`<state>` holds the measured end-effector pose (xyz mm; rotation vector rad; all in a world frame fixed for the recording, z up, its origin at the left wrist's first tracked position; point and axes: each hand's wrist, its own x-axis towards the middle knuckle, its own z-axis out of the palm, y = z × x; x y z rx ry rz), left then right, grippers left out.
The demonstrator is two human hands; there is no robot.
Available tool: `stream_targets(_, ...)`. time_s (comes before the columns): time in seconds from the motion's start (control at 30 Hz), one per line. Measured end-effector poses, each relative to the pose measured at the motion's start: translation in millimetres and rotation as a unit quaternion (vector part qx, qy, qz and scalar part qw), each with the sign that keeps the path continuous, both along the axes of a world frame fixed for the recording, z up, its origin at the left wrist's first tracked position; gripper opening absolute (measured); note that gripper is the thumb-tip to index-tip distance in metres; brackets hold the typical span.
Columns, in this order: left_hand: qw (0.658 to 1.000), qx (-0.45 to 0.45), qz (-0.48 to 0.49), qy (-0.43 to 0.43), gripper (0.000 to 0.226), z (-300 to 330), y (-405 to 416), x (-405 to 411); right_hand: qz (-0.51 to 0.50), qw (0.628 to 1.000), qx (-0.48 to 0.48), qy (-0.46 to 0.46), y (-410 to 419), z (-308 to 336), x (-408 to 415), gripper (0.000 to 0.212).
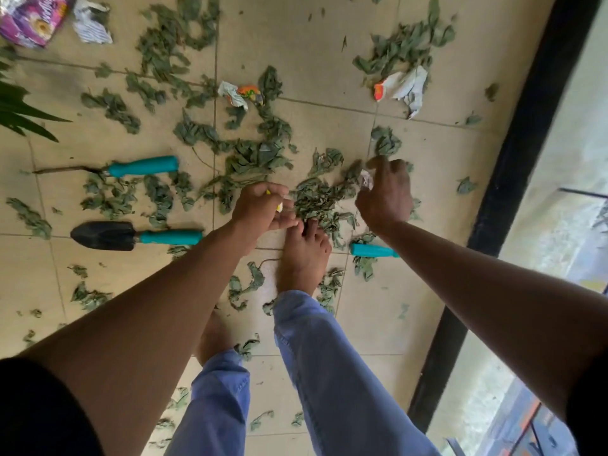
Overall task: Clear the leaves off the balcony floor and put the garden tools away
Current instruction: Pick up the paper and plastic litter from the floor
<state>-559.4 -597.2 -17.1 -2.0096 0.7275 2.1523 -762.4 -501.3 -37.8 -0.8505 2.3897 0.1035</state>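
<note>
Wilted green leaves point(316, 202) are strewn over the beige floor tiles, heaped thickest between my hands. My left hand point(263, 207) reaches down left of this heap, its fingers curled round a small yellow-and-white scrap point(279, 207). My right hand point(386, 195) hovers at the heap's right edge and pinches a crumpled silvery wrapper point(366, 181). A black trowel point(105, 235) with a teal handle lies at the left. Above it lies a hand fork point(141, 166) with the same teal handle. A third teal handle point(370, 250) pokes out from under my right forearm; its head is hidden.
My bare right foot point(304, 255) stands just below the heap, the other foot further back. Crumpled wrappers point(237, 93) point(403, 85) lie further off among the leaves. A purple packet point(31, 18) sits top left, plant fronds point(19, 108) at the left edge, a black railing frame point(513, 159) on the right.
</note>
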Motion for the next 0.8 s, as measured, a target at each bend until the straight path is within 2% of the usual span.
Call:
stream_targets(0.07, 1.000, 0.007, -0.003, 0.002, 0.018, -5.4, 5.1, -0.4, -0.012, 0.999, 0.035, 0.035, 9.2, -11.4, -19.4, 0.050)
stream_targets(0.13, 1.000, 0.013, -0.003, 0.006, 0.017, -9.1, 9.0, -2.0, -0.032, 0.999, 0.036, 0.006, 11.7, -18.7, -30.4, 0.043)
stream_targets(0.23, 1.000, 0.022, 0.008, 0.007, 0.017, -5.6, 11.9, -6.9, -0.059, 0.998, 0.013, -0.028, 8.2, -13.9, -33.0, 0.024)
stream_targets(0.4, 0.998, 0.048, 0.026, 0.010, 0.013, 24.2, 9.1, -18.1, -0.117, 0.990, -0.049, -0.066, -0.3, 33.1, -6.6, 0.011)
stream_targets(0.5, 0.997, 0.055, 0.045, 0.011, 0.016, 44.0, -0.3, -24.9, -0.133, 0.976, -0.104, -0.136, -14.1, 65.6, 18.1, 0.013)
stream_targets(0.6, 0.990, 0.087, 0.106, 0.023, 0.023, 55.6, -11.5, -26.6, -0.138, 0.962, -0.127, -0.200, -32.2, 86.8, 43.0, 0.013)
stream_targets(0.77, 0.971, 0.134, 0.189, 0.058, 0.037, 64.4, -30.1, -26.6, -0.134, 0.953, -0.149, -0.229, -57.2, 98.2, 78.5, 0.004)
stream_targets(0.8, 0.971, 0.133, 0.193, 0.052, 0.036, 66.1, -32.8, -23.8, -0.112, 0.953, -0.154, -0.237, -62.1, 102.6, 84.9, 0.014)
